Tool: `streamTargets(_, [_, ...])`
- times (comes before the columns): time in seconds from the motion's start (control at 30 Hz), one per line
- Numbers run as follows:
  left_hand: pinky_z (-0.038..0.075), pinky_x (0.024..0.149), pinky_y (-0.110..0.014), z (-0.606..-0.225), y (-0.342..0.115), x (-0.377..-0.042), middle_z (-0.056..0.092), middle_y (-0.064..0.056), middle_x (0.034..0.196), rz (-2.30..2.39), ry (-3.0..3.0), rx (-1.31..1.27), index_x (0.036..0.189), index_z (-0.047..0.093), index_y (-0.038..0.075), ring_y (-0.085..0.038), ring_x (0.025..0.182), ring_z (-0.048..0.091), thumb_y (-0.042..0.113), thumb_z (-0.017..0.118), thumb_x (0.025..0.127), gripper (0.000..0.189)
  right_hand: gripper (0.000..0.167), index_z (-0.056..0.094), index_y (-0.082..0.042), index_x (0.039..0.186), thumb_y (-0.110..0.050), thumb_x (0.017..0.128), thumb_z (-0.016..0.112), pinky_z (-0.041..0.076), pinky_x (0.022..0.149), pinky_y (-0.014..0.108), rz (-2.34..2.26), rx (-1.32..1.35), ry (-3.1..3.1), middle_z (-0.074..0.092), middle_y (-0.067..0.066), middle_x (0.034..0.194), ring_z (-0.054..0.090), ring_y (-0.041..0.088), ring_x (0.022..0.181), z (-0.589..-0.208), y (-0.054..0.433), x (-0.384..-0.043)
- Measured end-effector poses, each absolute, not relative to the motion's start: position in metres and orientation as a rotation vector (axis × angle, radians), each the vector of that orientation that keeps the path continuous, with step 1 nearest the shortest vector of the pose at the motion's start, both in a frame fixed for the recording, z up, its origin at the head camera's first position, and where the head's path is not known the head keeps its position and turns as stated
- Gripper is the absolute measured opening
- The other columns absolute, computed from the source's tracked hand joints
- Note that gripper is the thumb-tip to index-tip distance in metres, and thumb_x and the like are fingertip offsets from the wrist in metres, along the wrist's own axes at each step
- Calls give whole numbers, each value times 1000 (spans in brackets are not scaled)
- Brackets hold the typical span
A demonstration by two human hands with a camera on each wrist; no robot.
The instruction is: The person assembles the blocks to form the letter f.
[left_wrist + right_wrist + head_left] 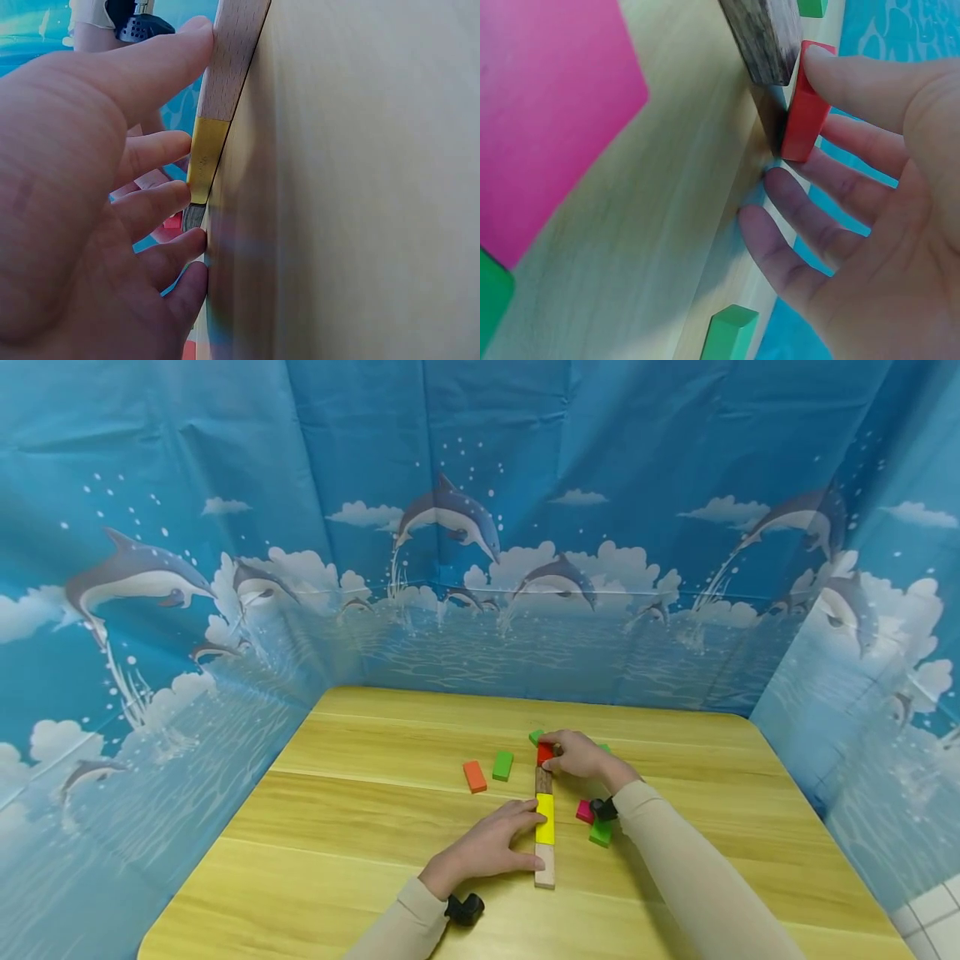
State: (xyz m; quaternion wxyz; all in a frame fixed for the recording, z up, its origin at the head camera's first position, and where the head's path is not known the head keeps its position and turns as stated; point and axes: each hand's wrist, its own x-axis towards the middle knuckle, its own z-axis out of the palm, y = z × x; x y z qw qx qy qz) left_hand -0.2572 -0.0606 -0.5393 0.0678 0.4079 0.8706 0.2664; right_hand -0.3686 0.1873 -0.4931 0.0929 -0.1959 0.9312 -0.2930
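A line of blocks runs away from me: a pale wood block [545, 872], a yellow block [546, 822], a dark brown block [543, 782] and, at the far end, a red block [545, 754]. My left hand [491, 843] lies along the left side of the line; its thumb touches the pale block and its fingertips meet the yellow block [206, 161]. With thumb and fingers my right hand [581, 756] pinches the red block [806, 112]. In the right wrist view this block appears beside the end of the dark block [769, 37].
Left of the line lie an orange block [475, 777] and a green block [502, 766]. Another green block [536, 737] sits beyond the red one. Under the right wrist are a pink block [584, 812] and a green block [600, 835]. A dolphin-printed curtain [480, 652] borders the wooden table [360, 810].
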Motion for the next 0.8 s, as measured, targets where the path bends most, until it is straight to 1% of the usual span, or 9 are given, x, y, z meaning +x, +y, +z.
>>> streamTargets(0.33, [28,118,-46,-538,-61,-256,30,-3,163,805,2629,1226,152,47,22,-27,150,26,58,64,93,71,55,49,-3,148,-14,98,68,51,91,45,-836,-567,2771,54,19,140,58,28,111,-491,185,-368])
streamTargets(0.57, [28,118,-46,-536,-61,-253,30,-3,163,817,2615,1211,152,48,21,-27,150,25,58,64,93,71,55,50,-3,148,-13,97,69,48,98,51,-835,-587,2791,52,19,143,55,34,122,-494,185,-366])
streamTargets(0.8, [27,118,-46,-536,-62,-255,30,-3,163,833,2607,1210,152,48,22,-27,150,25,58,64,93,70,54,51,-3,147,-13,97,69,49,97,51,-859,-587,2806,52,19,143,55,35,123,-498,184,-365])
